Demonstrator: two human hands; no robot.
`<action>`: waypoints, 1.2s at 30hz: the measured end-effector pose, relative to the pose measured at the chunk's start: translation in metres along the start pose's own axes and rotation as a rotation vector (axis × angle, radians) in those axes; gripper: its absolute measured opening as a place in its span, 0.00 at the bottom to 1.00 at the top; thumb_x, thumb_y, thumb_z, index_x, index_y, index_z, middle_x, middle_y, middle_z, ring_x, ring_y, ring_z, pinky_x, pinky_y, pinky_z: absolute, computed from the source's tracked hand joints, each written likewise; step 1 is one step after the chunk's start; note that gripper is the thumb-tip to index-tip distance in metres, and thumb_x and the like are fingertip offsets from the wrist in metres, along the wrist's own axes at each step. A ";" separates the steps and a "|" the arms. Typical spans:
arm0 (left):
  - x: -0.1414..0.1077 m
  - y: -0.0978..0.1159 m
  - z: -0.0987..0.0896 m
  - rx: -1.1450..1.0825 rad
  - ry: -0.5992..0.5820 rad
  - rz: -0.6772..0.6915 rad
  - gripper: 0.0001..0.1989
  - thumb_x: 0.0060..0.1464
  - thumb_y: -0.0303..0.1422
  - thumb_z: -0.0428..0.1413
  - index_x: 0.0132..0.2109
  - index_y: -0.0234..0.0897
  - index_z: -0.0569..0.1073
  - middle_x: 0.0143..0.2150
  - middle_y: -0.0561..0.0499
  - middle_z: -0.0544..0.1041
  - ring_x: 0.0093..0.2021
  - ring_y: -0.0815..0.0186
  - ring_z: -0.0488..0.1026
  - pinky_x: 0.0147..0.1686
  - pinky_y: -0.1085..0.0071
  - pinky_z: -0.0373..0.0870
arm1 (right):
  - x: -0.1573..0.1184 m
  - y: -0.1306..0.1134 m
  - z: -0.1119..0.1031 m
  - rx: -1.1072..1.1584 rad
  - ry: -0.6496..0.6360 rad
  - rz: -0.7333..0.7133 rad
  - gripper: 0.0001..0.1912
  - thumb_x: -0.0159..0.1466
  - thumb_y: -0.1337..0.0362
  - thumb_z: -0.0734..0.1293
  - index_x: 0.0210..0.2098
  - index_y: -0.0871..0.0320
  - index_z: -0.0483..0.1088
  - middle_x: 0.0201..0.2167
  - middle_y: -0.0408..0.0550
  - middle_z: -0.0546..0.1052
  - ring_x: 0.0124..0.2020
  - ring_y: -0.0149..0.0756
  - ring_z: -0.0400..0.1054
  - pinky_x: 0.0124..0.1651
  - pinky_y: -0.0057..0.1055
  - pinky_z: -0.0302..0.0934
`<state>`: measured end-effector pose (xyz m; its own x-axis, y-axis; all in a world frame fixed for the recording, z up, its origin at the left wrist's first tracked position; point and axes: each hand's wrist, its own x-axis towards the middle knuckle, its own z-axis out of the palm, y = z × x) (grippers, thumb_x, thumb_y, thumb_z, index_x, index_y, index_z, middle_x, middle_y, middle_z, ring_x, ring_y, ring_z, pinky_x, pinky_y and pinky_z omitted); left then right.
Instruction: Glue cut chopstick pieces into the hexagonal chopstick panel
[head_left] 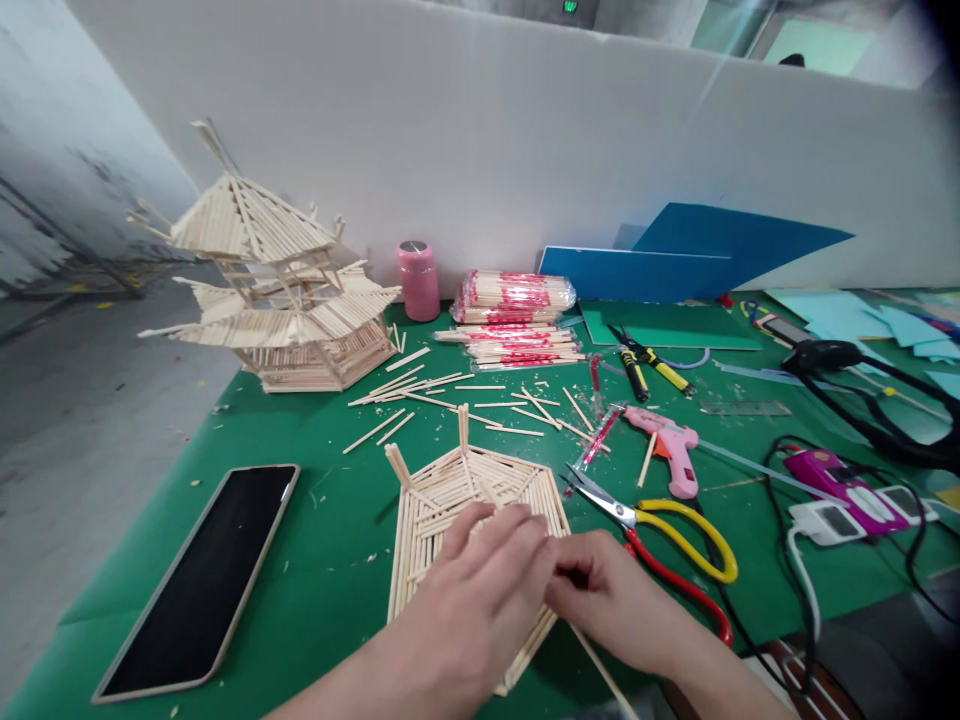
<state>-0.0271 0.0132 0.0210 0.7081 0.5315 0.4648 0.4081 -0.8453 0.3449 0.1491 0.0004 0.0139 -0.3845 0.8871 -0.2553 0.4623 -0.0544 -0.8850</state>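
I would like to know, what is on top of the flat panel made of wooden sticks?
On the stick panel, short sticks jut up at two far corners, and the left hand is over its middle. Whatever lies beneath that hand is covered.

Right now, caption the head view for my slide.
Left hand and right hand at a wooden-stick panel, tiered stick model beyond.

No text can be read: red print point(523, 297) on the packets point(491, 290) and the green sign point(570, 6) are illegible.
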 end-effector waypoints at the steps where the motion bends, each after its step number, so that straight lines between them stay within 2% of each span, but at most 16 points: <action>1: 0.000 0.001 -0.001 0.119 -0.152 0.073 0.18 0.53 0.24 0.45 0.53 0.29 0.63 0.51 0.39 0.69 0.53 0.55 0.61 0.54 0.57 0.49 | -0.002 -0.001 0.000 -0.094 -0.018 -0.028 0.12 0.55 0.70 0.57 0.16 0.58 0.56 0.17 0.36 0.55 0.20 0.25 0.49 0.22 0.24 0.44; 2: 0.000 0.002 0.000 0.207 -0.233 0.080 0.16 0.53 0.25 0.46 0.50 0.27 0.66 0.48 0.37 0.71 0.52 0.53 0.63 0.54 0.54 0.46 | -0.005 -0.002 0.001 -0.204 -0.026 -0.057 0.12 0.55 0.70 0.57 0.16 0.59 0.57 0.17 0.37 0.58 0.20 0.25 0.50 0.22 0.24 0.44; 3: 0.001 0.003 0.002 0.250 -0.276 0.072 0.12 0.53 0.26 0.47 0.43 0.28 0.70 0.41 0.39 0.74 0.46 0.54 0.68 0.54 0.51 0.45 | -0.007 -0.004 0.001 -0.321 -0.029 -0.087 0.11 0.55 0.70 0.57 0.17 0.59 0.59 0.17 0.37 0.60 0.19 0.25 0.52 0.22 0.24 0.44; 5: 0.001 0.003 0.008 0.261 -0.467 0.063 0.06 0.49 0.25 0.50 0.32 0.31 0.72 0.29 0.44 0.75 0.32 0.58 0.71 0.50 0.50 0.51 | -0.011 -0.007 0.003 -0.540 -0.035 -0.149 0.11 0.57 0.68 0.58 0.18 0.59 0.62 0.19 0.40 0.66 0.20 0.26 0.57 0.22 0.25 0.44; 7: 0.000 0.004 0.013 0.228 -0.629 0.055 0.03 0.44 0.24 0.53 0.28 0.32 0.71 0.25 0.45 0.73 0.26 0.59 0.70 0.38 0.56 0.63 | -0.011 -0.010 0.005 -0.716 -0.052 -0.206 0.11 0.57 0.67 0.58 0.20 0.58 0.65 0.21 0.42 0.70 0.21 0.28 0.61 0.22 0.26 0.44; 8: -0.001 0.003 0.014 0.202 -0.675 0.035 0.02 0.42 0.23 0.54 0.27 0.32 0.70 0.25 0.45 0.73 0.25 0.59 0.70 0.32 0.61 0.65 | -0.010 -0.011 0.006 -0.791 -0.061 -0.235 0.10 0.57 0.67 0.58 0.21 0.58 0.66 0.21 0.43 0.71 0.21 0.29 0.62 0.22 0.27 0.44; 10: -0.002 0.002 0.014 0.124 -0.689 -0.039 0.04 0.41 0.21 0.53 0.27 0.33 0.70 0.26 0.45 0.73 0.26 0.59 0.70 0.26 0.67 0.64 | -0.007 -0.013 0.008 -0.914 -0.073 -0.285 0.09 0.56 0.68 0.59 0.21 0.57 0.66 0.21 0.43 0.72 0.21 0.30 0.63 0.22 0.29 0.45; 13: 0.000 -0.003 0.008 -0.062 -0.576 -0.244 0.06 0.45 0.21 0.50 0.29 0.34 0.70 0.28 0.47 0.73 0.27 0.63 0.69 0.27 0.71 0.62 | -0.003 -0.018 0.006 -1.019 0.004 -0.332 0.06 0.55 0.70 0.61 0.23 0.57 0.68 0.22 0.44 0.72 0.23 0.34 0.65 0.25 0.31 0.49; 15: 0.002 -0.008 0.004 -0.245 -0.428 -0.436 0.08 0.49 0.23 0.47 0.28 0.34 0.70 0.28 0.48 0.72 0.27 0.65 0.67 0.28 0.72 0.61 | -0.005 -0.023 0.001 -0.985 0.146 -0.350 0.05 0.56 0.68 0.62 0.31 0.57 0.69 0.27 0.45 0.73 0.28 0.38 0.66 0.29 0.33 0.52; 17: 0.004 -0.011 0.001 -0.474 -0.229 -0.666 0.11 0.53 0.28 0.45 0.26 0.34 0.69 0.24 0.50 0.70 0.26 0.66 0.65 0.27 0.73 0.59 | -0.009 -0.027 -0.006 -0.822 0.307 -0.382 0.12 0.58 0.64 0.62 0.42 0.55 0.66 0.34 0.48 0.72 0.34 0.40 0.65 0.34 0.35 0.55; 19: 0.005 -0.012 0.000 -0.775 -0.056 -0.876 0.13 0.54 0.33 0.46 0.26 0.33 0.69 0.21 0.53 0.66 0.22 0.70 0.60 0.23 0.74 0.55 | -0.012 -0.027 -0.010 -0.568 0.404 -0.370 0.11 0.59 0.63 0.61 0.42 0.56 0.66 0.34 0.47 0.71 0.34 0.36 0.64 0.35 0.34 0.56; 21: 0.007 -0.007 0.002 -1.098 0.068 -0.992 0.12 0.52 0.36 0.49 0.27 0.32 0.70 0.20 0.55 0.64 0.19 0.74 0.56 0.21 0.75 0.51 | -0.011 -0.023 -0.008 -0.307 0.411 -0.290 0.07 0.60 0.63 0.60 0.37 0.57 0.67 0.31 0.45 0.70 0.30 0.32 0.64 0.33 0.30 0.58; 24: 0.011 0.005 0.008 -1.412 0.197 -1.023 0.09 0.49 0.34 0.53 0.27 0.31 0.71 0.21 0.54 0.65 0.18 0.76 0.55 0.20 0.76 0.49 | 0.000 -0.015 0.002 0.052 0.320 -0.168 0.09 0.60 0.61 0.60 0.37 0.58 0.67 0.29 0.45 0.70 0.28 0.32 0.64 0.31 0.28 0.59; 27: 0.013 0.012 0.015 -1.523 0.274 -1.027 0.08 0.47 0.32 0.56 0.26 0.31 0.71 0.20 0.55 0.65 0.18 0.77 0.55 0.21 0.76 0.49 | 0.013 -0.007 0.013 0.312 0.266 -0.157 0.10 0.59 0.59 0.61 0.34 0.60 0.67 0.22 0.42 0.68 0.25 0.31 0.63 0.30 0.28 0.58; 30: 0.012 0.013 0.023 -1.529 0.278 -1.032 0.07 0.47 0.31 0.56 0.26 0.30 0.72 0.20 0.54 0.66 0.18 0.77 0.56 0.21 0.76 0.49 | 0.021 -0.001 0.019 0.391 0.309 -0.178 0.11 0.59 0.59 0.61 0.27 0.60 0.67 0.18 0.39 0.65 0.22 0.29 0.61 0.28 0.27 0.56; 36: 0.009 0.013 0.036 -1.453 0.272 -1.025 0.10 0.49 0.29 0.53 0.23 0.30 0.69 0.19 0.54 0.66 0.17 0.77 0.56 0.20 0.76 0.50 | 0.025 0.009 0.020 0.380 0.386 -0.163 0.15 0.59 0.59 0.61 0.19 0.59 0.63 0.13 0.36 0.60 0.19 0.27 0.56 0.25 0.26 0.51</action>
<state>0.0054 0.0055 0.0004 0.3592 0.8780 -0.3163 -0.3080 0.4315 0.8479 0.1276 0.0125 -0.0087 -0.0739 0.9972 -0.0064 0.0741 -0.0009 -0.9973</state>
